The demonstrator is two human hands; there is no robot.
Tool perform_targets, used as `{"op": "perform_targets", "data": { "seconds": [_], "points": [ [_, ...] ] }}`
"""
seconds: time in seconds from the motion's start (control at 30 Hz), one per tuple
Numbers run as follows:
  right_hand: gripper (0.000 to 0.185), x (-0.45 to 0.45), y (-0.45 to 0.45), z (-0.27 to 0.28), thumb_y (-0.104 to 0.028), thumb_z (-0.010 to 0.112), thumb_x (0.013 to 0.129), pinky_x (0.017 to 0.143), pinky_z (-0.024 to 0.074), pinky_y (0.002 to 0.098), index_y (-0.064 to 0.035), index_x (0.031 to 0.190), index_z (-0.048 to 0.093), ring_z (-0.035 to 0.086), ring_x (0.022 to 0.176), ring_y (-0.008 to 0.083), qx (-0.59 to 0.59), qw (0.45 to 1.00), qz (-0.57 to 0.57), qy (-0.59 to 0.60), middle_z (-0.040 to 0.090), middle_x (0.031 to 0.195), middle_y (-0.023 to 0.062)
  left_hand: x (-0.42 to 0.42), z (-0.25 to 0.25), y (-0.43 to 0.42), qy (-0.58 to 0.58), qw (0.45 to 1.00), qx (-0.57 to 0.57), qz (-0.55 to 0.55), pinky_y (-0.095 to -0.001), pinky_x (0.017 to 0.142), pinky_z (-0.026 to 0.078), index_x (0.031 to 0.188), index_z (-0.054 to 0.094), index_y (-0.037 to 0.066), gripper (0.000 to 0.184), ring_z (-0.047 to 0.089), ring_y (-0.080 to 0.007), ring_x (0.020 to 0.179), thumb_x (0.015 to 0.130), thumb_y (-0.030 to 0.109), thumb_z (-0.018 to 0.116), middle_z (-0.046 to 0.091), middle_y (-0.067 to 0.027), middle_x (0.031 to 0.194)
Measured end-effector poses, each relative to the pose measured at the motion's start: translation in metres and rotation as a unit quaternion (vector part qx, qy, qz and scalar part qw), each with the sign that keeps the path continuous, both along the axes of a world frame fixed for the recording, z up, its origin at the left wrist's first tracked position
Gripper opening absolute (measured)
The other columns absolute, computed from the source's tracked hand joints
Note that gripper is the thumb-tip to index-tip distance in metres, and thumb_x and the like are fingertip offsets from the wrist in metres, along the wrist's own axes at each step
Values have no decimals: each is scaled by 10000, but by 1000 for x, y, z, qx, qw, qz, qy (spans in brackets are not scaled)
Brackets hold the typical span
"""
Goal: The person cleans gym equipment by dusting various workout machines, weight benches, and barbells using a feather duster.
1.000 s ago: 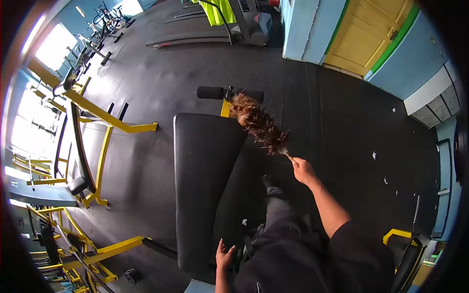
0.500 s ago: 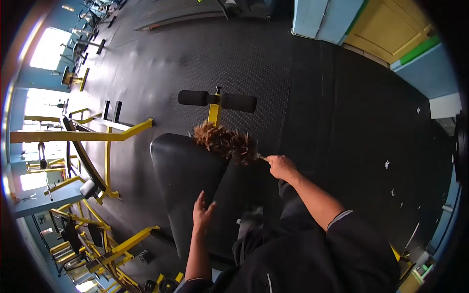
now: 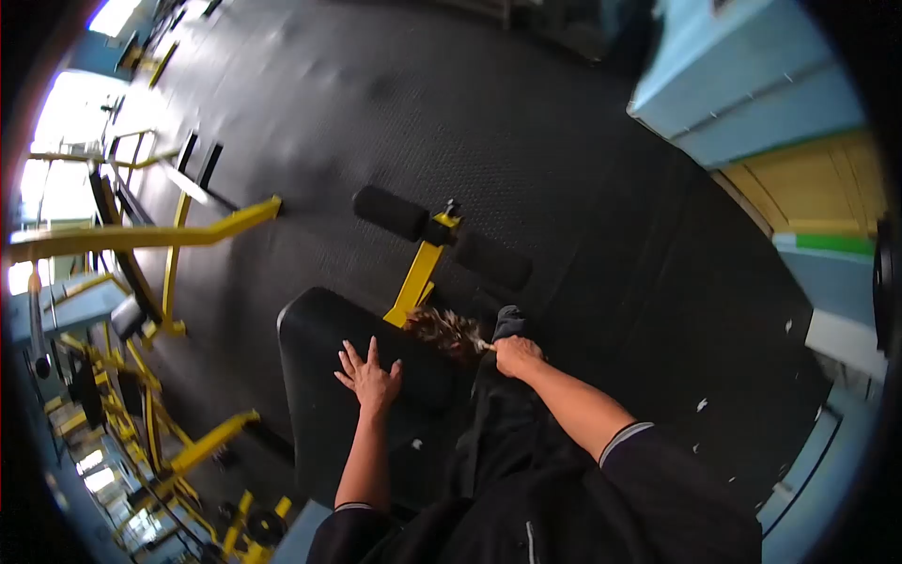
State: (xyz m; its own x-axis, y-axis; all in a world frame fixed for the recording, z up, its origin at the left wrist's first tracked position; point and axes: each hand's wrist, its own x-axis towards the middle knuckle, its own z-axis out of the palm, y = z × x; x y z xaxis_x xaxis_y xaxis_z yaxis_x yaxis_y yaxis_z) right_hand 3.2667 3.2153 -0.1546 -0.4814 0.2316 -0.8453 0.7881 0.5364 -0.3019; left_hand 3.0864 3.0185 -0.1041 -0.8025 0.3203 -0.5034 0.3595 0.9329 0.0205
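From afar I have my right grip holding the duster out at its nine o'clock, my left grip spread wide over the pad, and too hard a sweep could snag the duster on the yellow post at its eleven o'clock.

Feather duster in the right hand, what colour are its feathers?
Mostly brown; the feather duster shows best in the head view.

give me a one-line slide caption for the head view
A feather duster in the grip of the right hand, by a black padded bench, with the left hand open.
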Motion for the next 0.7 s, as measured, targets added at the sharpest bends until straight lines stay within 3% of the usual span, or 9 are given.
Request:
{"op": "perform_targets", "data": {
  "seconds": [0.17,0.23,0.3,0.37,0.43,0.5,0.57,0.6,0.7],
  "points": [
    [276,-32,32,-29,-133,505,750,783,502,437,-107,988,642,627,922,336,4,999,38,2,654,961,162,-18,-2,4,-3,1000,-12,-7,-596,1058,56,1345,417,217,685,17,-430,1364,732,395,666,45,-234,1482],
    [292,-51,55,11,-153,487,779,776,497,468,-77,1018,635,622,908,365,-12,998,40,-43,635,992,204,-17,-3,5,-14,999,-33,-1,-598,1056,58,1342,419,225,691,16,-456,1351,722,398,670,27,-243,1480],
    [301,-51,73,39,-145,493,770,743,494,479,-99,1037,623,625,837,384,3,1000,-19,-10,635,942,225,-20,-2,8,-1,1000,-22,-22,-597,1055,53,1345,415,234,692,26,-453,1350,722,390,669,16,-239,1480],
    [306,-52,70,41,-148,493,776,734,488,486,-129,1057,611,618,829,391,9,1000,-27,2,637,934,212,-21,-7,8,-6,1000,-22,-4,-617,1046,51,1354,400,243,730,-2,-463,1347,705,403,695,-1,-248,1474],
    [230,-54,54,24,-140,507,788,703,490,478,-149,994,611,618,816,374,-89,992,-80,47,642,857,169,-22,-8,21,-14,999,-39,30,-640,1030,30,1367,377,259,740,-18,-492,1333,706,404,678,-23,-265,1468],
    [259,-63,33,-17,-135,512,779,765,474,468,-142,1018,609,595,903,382,-155,988,-13,11,629,947,194,-21,-13,20,-3,999,-31,30,-661,1016,41,1376,356,265,770,-8,-507,1320,693,397,688,-9,-277,1459],
    [253,-93,32,-43,-118,497,773,780,481,481,-62,1000,591,595,940,390,-73,997,28,-23,620,967,235,-24,-15,20,-4,998,-44,48,-662,1017,56,1388,331,273,799,15,-486,1323,691,394,703,-29,-260,1463],
    [276,-107,41,-55,-126,466,802,760,489,491,-66,1046,581,610,911,390,-48,998,26,-18,618,972,245,-28,-9,23,-4,997,-44,56,-613,1046,98,1401,304,262,824,70,-473,1318,690,355,711,18,-277,1456],
    [296,-157,61,-26,-165,371,886,708,522,450,-7,1050,559,640,823,377,81,991,95,54,634,941,236,-38,-5,16,48,994,40,92,-541,1071,143,1404,298,239,834,114,-463,1316,687,311,720,71,-295,1445]
  ]
}}
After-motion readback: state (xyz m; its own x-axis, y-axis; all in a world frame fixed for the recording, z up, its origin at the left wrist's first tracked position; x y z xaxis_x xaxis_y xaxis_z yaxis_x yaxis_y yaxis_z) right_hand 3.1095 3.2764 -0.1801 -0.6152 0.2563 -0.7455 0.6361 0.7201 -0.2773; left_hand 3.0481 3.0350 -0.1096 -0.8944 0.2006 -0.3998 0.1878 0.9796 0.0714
